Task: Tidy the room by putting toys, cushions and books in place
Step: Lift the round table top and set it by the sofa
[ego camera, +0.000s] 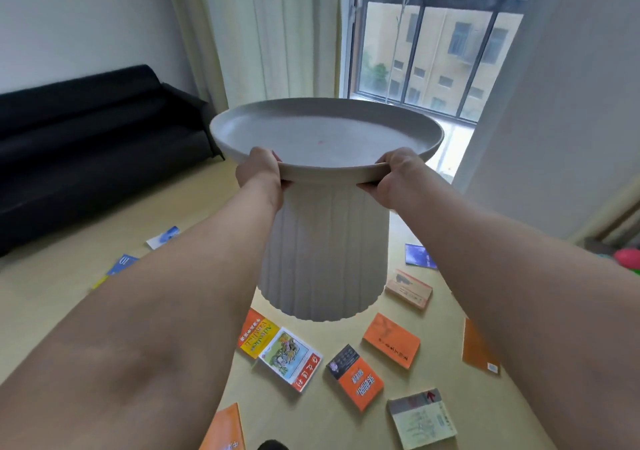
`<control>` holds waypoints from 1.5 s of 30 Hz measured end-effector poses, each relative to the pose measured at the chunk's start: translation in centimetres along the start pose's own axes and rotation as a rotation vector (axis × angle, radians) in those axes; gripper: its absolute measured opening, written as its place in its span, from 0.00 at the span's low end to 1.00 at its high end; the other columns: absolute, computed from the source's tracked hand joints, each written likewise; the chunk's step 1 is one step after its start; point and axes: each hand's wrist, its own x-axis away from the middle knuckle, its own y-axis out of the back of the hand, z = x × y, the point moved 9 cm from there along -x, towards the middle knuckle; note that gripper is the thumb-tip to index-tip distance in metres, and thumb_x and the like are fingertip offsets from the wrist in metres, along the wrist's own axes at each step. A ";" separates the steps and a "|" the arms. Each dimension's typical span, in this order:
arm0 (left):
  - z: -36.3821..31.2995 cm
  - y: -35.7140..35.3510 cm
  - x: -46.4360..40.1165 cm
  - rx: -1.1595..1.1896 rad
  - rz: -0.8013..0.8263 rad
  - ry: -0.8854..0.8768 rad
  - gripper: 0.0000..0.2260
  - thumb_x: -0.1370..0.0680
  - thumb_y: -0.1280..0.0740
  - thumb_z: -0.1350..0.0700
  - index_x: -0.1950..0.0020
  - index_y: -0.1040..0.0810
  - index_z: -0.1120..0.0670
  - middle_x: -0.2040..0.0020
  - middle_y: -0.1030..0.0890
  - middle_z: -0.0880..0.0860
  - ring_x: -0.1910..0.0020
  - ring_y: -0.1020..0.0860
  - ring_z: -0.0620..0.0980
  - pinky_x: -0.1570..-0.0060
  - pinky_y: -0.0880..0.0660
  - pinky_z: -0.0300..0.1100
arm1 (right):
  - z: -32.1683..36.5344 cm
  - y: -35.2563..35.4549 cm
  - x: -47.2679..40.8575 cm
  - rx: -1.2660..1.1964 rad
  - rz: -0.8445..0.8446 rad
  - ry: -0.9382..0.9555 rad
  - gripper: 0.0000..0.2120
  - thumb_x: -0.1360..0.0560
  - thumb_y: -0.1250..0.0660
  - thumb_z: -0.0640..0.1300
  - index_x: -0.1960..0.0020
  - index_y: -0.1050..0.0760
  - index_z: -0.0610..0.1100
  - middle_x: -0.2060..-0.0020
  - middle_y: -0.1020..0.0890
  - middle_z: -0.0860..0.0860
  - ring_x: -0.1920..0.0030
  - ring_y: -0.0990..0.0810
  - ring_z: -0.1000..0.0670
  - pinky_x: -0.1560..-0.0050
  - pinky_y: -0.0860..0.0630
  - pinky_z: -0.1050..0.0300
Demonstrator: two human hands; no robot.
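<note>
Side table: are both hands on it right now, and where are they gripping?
Yes. The left hand and right hand both grip the white side table by the near rim of its round top, lifted above the floor.

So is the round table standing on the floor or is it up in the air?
Up in the air. Both hands, left and right, grip the table by its rim, and its base hangs above the books.

Grey ribbed table [325, 242], black sofa [90, 138]
</note>
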 end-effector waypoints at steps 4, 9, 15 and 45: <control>-2.8 -0.2 -4.8 0.017 -0.048 -0.031 0.12 0.32 0.41 0.63 0.52 0.24 0.56 0.50 0.22 0.54 0.51 0.21 0.56 0.55 0.17 0.51 | 0.8 -6.4 -3.2 0.035 0.057 -0.011 0.04 0.26 0.42 0.30 0.58 0.31 0.36 0.60 0.30 0.44 0.52 0.26 0.41 0.50 0.20 0.42; -6.4 -0.6 -12.0 0.053 -0.089 -0.018 0.14 0.32 0.41 0.63 0.49 0.24 0.56 0.49 0.22 0.54 0.51 0.21 0.56 0.56 0.17 0.51 | 1.1 -14.7 -7.0 0.011 0.096 -0.036 0.07 0.26 0.41 0.31 0.62 0.32 0.36 0.60 0.32 0.44 0.45 0.26 0.40 0.44 0.22 0.41; -10.5 -3.4 -20.3 -0.015 -0.090 -0.040 0.11 0.31 0.40 0.62 0.51 0.25 0.55 0.48 0.22 0.55 0.49 0.22 0.56 0.53 0.17 0.49 | 2.5 -22.2 -12.8 -0.025 0.088 -0.052 0.08 0.27 0.41 0.29 0.49 0.30 0.36 0.51 0.30 0.42 0.45 0.25 0.40 0.50 0.21 0.42; -10.4 -17.4 -71.0 0.063 -0.563 0.120 0.05 0.34 0.41 0.64 0.63 0.27 0.56 0.56 0.24 0.56 0.58 0.24 0.57 0.49 0.20 0.52 | 6.1 -59.2 -59.6 0.229 0.156 -0.300 0.11 0.30 0.44 0.27 0.50 0.31 0.36 0.48 0.25 0.40 0.58 0.24 0.40 0.51 0.20 0.41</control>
